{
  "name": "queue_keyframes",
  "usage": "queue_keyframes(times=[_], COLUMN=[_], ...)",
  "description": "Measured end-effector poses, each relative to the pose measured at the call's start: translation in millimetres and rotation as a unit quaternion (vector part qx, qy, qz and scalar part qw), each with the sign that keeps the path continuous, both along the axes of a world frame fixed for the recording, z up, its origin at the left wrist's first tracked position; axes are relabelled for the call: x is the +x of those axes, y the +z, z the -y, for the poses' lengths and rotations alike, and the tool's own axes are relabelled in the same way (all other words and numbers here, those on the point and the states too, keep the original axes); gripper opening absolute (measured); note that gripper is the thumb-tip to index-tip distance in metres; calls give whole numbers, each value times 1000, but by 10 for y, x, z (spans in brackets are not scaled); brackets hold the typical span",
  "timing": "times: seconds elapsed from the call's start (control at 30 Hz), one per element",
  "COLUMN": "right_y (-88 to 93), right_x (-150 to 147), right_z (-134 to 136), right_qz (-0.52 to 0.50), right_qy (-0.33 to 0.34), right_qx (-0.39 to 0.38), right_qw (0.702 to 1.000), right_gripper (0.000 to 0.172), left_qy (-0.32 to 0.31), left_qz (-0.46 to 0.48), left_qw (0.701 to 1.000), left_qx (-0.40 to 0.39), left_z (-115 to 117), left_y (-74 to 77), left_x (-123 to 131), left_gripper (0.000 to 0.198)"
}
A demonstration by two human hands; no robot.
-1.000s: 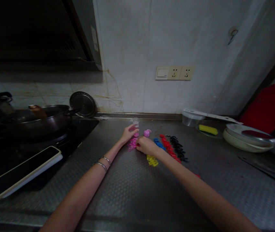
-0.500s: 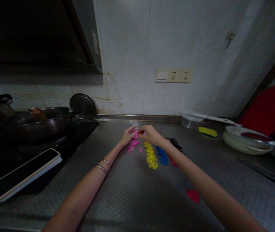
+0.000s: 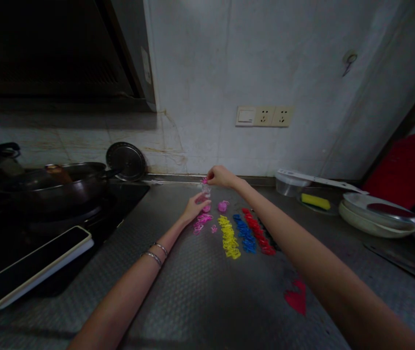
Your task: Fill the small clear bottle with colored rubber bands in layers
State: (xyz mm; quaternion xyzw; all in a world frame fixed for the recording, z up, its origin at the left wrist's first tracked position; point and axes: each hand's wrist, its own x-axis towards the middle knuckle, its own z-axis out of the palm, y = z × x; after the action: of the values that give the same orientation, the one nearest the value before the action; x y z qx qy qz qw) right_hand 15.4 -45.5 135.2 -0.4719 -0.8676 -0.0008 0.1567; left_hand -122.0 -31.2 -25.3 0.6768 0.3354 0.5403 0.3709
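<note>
My left hand is wrapped round a small clear bottle standing on the steel counter. My right hand hovers just above the bottle's mouth, fingers pinched on a small pink clip. Below the bottle lies a loose pile of pink clips. To its right run rows of yellow clips, blue clips and red clips, with black clips partly hidden behind my right forearm. A pink cap lies near the bottle.
A dark wok and a round lid stand on the stove at left, a phone in front of them. At right are a clear tub, a yellow sponge, stacked plates and a red heart-shaped piece.
My right hand picked a pink clip from the pile and rose over the bottle's mouth. My left hand stayed on the bottle. The camera shifted slightly.
</note>
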Motion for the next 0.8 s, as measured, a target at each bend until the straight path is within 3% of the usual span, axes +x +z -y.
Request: queue_keyframes(times=[0.33, 0.53, 0.8], right_y=[17, 1, 17], right_x=[-128, -148, -119], right_z=[-178, -181, -200], right_qz=[106, 143, 102], right_qy=[11, -16, -21], right_qx=[-32, -56, -75], right_qw=[994, 988, 992], right_gripper=[25, 29, 30], left_qy=[0, 1, 9], left_qz=[-13, -12, -15], left_qw=[1000, 1000, 1000], left_qx=[7, 5, 6], left_z=[25, 4, -20], left_y=[33, 5, -21], left_x=[-2, -2, -4], left_gripper=[43, 45, 47])
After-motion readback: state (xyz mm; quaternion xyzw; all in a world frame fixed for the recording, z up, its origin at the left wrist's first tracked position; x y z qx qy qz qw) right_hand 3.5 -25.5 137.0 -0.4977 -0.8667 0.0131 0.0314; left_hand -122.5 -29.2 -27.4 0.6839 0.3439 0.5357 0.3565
